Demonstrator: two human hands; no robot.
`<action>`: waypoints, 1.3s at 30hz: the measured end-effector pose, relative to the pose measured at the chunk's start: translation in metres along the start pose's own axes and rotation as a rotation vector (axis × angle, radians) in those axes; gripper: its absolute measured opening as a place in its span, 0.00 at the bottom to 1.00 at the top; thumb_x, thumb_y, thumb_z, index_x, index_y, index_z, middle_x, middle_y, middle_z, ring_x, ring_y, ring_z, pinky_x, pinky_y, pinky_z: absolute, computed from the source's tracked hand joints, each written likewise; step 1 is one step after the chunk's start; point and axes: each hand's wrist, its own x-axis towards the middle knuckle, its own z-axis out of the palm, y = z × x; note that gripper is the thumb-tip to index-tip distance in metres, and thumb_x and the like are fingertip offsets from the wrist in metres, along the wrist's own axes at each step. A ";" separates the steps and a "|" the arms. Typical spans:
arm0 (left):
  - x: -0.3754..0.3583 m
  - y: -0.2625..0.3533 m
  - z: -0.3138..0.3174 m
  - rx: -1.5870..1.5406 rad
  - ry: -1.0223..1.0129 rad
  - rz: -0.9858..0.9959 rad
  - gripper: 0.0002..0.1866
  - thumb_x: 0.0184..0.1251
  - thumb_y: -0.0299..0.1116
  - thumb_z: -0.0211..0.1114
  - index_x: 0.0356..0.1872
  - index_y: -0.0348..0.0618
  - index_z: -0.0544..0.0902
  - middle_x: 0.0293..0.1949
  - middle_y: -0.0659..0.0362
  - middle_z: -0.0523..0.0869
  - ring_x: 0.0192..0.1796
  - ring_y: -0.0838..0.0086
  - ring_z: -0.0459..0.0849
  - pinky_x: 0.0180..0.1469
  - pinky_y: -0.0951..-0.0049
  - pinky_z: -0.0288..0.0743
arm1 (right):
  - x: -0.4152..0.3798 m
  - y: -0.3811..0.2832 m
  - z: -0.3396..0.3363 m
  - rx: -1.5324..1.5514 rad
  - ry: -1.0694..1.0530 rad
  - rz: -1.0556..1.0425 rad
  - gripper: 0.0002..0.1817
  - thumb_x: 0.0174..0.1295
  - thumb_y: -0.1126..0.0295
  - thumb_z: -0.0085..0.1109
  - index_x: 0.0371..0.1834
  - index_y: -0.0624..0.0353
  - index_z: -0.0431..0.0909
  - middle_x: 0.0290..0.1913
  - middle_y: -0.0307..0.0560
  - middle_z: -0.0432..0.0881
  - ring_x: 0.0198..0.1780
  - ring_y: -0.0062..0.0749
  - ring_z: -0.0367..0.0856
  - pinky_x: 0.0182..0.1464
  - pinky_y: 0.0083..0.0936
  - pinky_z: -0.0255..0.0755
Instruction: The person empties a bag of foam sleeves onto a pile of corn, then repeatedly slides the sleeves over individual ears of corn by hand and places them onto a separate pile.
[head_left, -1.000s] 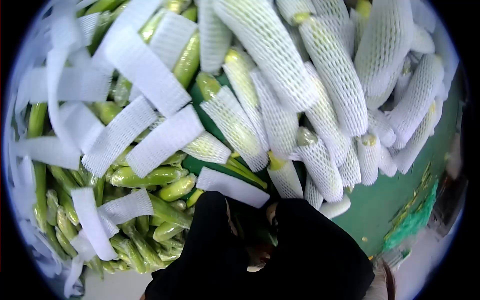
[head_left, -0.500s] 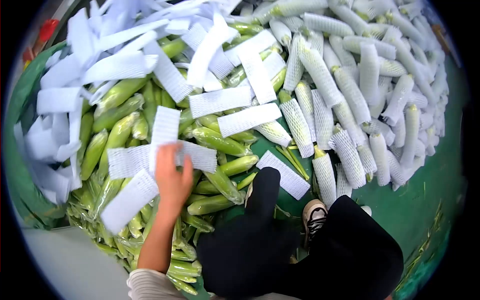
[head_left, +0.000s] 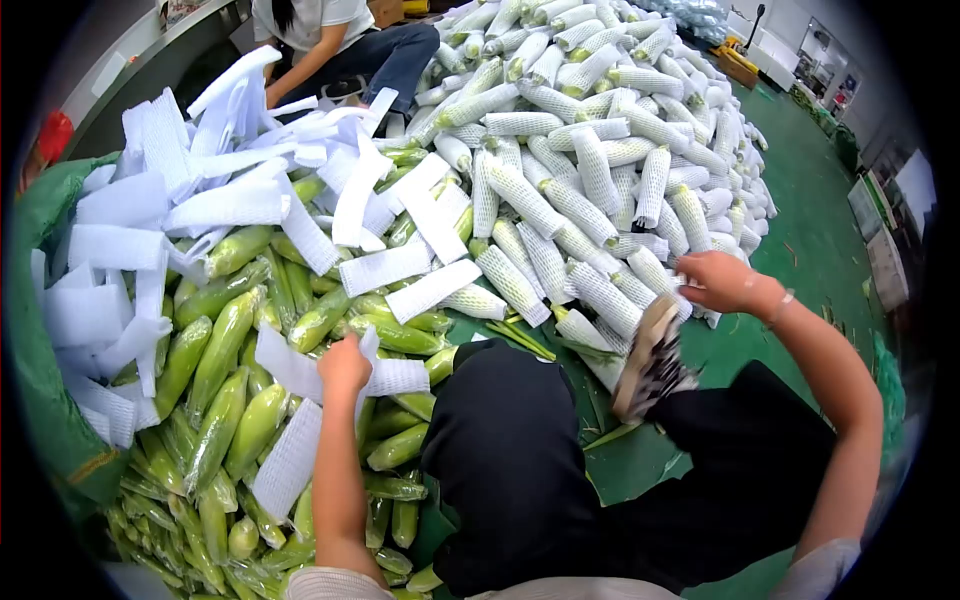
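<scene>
My left hand (head_left: 343, 365) is closed over a white foam net sleeve (head_left: 397, 378) lying on green, film-wrapped corn ears (head_left: 225, 355). What its fingers grip is partly hidden. On the right, my right hand (head_left: 715, 282) is over the near edge of the heap of foam-sleeved ears (head_left: 600, 290), above my shoe (head_left: 648, 365). Its fingers are bent together, and anything between them is too small to tell. Loose foam sleeves (head_left: 225, 203) cover the corn at the upper left.
A seated person (head_left: 330, 40) is at the upper left, beyond the foam sleeves. A green sack (head_left: 40, 270) edges the pile at left. Boxes (head_left: 885, 240) stand at right on the green floor (head_left: 805, 200). My bent knees are between the piles.
The view has tilted up, bringing the seated person and more floor into sight. My right hand has come into view at the right. My left hand has closed, and the upright sleeve by it is gone.
</scene>
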 end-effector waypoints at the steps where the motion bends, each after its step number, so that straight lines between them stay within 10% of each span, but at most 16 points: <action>1: 0.002 -0.004 0.005 -0.005 -0.011 -0.001 0.15 0.55 0.29 0.53 0.44 0.39 0.77 0.40 0.42 0.82 0.43 0.47 0.82 0.42 0.51 0.75 | 0.017 -0.015 0.009 -0.064 -0.007 -0.023 0.14 0.56 0.63 0.57 0.43 0.58 0.74 0.39 0.53 0.80 0.43 0.51 0.78 0.46 0.43 0.71; 7: 0.005 0.011 -0.011 -0.180 0.590 0.046 0.18 0.50 0.25 0.62 0.45 0.39 0.75 0.44 0.47 0.76 0.49 0.51 0.75 0.51 0.54 0.69 | 0.116 -0.080 0.093 0.035 0.089 -0.155 0.14 0.57 0.60 0.57 0.39 0.57 0.74 0.36 0.51 0.80 0.39 0.49 0.80 0.41 0.42 0.74; 13: 0.065 0.079 -0.027 -0.451 0.522 0.444 0.18 0.49 0.24 0.64 0.44 0.38 0.75 0.43 0.47 0.76 0.49 0.51 0.74 0.53 0.58 0.68 | 0.235 -0.119 0.177 0.435 0.169 0.140 0.20 0.59 0.55 0.55 0.41 0.64 0.73 0.34 0.62 0.82 0.40 0.58 0.80 0.46 0.48 0.73; 20: 0.239 0.177 0.033 0.105 0.479 0.851 0.23 0.48 0.22 0.59 0.51 0.41 0.77 0.52 0.50 0.77 0.60 0.60 0.70 0.60 0.54 0.62 | 0.339 -0.169 0.242 0.745 0.337 0.451 0.28 0.54 0.57 0.62 0.51 0.65 0.64 0.37 0.69 0.79 0.39 0.63 0.78 0.45 0.46 0.72; 23: 0.274 0.167 0.062 0.371 0.247 0.743 0.14 0.53 0.29 0.59 0.43 0.43 0.81 0.48 0.52 0.81 0.55 0.61 0.77 0.62 0.59 0.62 | 0.328 -0.153 0.257 1.133 0.506 0.258 0.22 0.53 0.66 0.63 0.49 0.59 0.67 0.36 0.63 0.80 0.34 0.56 0.78 0.40 0.41 0.72; 26: 0.248 0.141 0.038 0.518 -0.180 0.631 0.08 0.52 0.31 0.59 0.32 0.47 0.85 0.34 0.54 0.86 0.38 0.62 0.85 0.53 0.57 0.70 | 0.286 -0.111 0.256 1.686 0.422 0.246 0.22 0.55 0.75 0.62 0.52 0.57 0.67 0.37 0.47 0.79 0.34 0.25 0.77 0.37 0.23 0.72; 30: 0.141 0.086 -0.003 0.608 -0.608 0.476 0.09 0.51 0.32 0.60 0.33 0.46 0.85 0.34 0.51 0.86 0.39 0.61 0.85 0.40 0.59 0.77 | 0.230 -0.049 0.224 2.337 0.297 0.294 0.24 0.55 0.82 0.58 0.56 0.57 0.67 0.47 0.46 0.77 0.49 0.32 0.77 0.56 0.30 0.70; 33: 0.098 0.083 -0.048 0.675 -0.937 0.593 0.10 0.53 0.35 0.60 0.34 0.44 0.84 0.34 0.48 0.85 0.39 0.56 0.85 0.42 0.56 0.76 | 0.223 -0.028 0.244 2.432 0.133 0.189 0.18 0.50 0.80 0.51 0.47 0.60 0.72 0.39 0.43 0.78 0.40 0.29 0.78 0.48 0.25 0.73; 35: 0.104 0.116 -0.074 0.248 -0.870 0.628 0.13 0.54 0.40 0.61 0.33 0.42 0.82 0.32 0.49 0.84 0.38 0.55 0.83 0.40 0.58 0.76 | 0.235 -0.042 0.252 2.333 0.051 0.198 0.15 0.50 0.80 0.50 0.43 0.60 0.73 0.37 0.42 0.78 0.38 0.28 0.77 0.46 0.24 0.72; 39: 0.208 0.188 0.002 -0.067 0.127 0.656 0.22 0.54 0.35 0.66 0.48 0.37 0.73 0.42 0.46 0.77 0.43 0.54 0.77 0.44 0.60 0.73 | 0.274 -0.103 0.240 1.459 0.173 0.028 0.11 0.51 0.72 0.54 0.37 0.64 0.75 0.33 0.46 0.78 0.36 0.32 0.77 0.42 0.27 0.70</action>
